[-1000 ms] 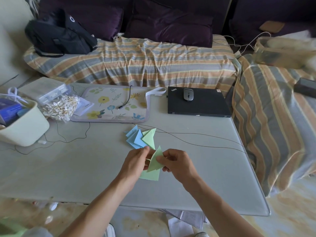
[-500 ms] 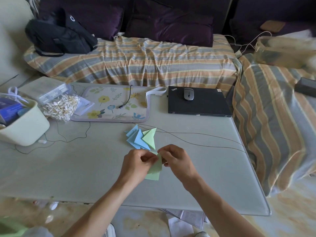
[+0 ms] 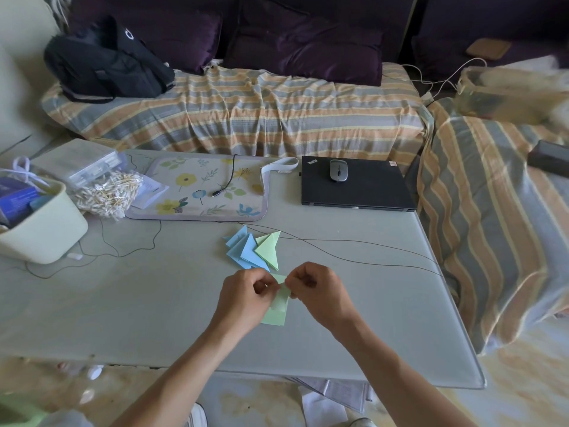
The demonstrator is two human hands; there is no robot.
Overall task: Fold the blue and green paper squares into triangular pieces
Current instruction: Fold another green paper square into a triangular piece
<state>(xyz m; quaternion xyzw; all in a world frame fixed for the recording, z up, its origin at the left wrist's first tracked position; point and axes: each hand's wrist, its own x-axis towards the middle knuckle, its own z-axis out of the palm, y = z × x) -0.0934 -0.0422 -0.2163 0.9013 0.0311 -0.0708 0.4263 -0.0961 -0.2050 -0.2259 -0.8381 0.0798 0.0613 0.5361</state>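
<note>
Both hands are working low over the middle of the pale tabletop [image 3: 154,303], and the left hand [image 3: 243,298] is pinching the upper left edge of a green paper piece [image 3: 278,309], fingers curled tight around it. The right hand [image 3: 317,292] is doing the same on the upper right edge, knuckles bunched, thumb tucked in against the paper. The green piece is hanging down between the 2 hands, its lower part showing a folded layer, its bottom corner lying on or just over the tabletop; which of the 2 I cannot tell. Just beyond the hands a pile of finished triangles is lying flat: the blue triangles [image 3: 241,249] are fanning out to the left and overlapping each other, and the green triangles [image 3: 269,249] are sitting against their right side, touching them. A thin black cable [image 3: 354,257] is running across the tabletop past the pile toward the right edge. Farther back, a floral mat [image 3: 203,192] is lying with a short cord on it, and to its right a closed black laptop [image 3: 360,189] is carrying a grey mouse [image 3: 338,170] on its lid. Over on the left a cream bin [image 3: 46,229] is standing beside a clear bag of cotton swabs [image 3: 107,192]. Behind the tabletop a striped sofa cover [image 3: 261,112] is holding a black backpack [image 3: 104,63]
</note>
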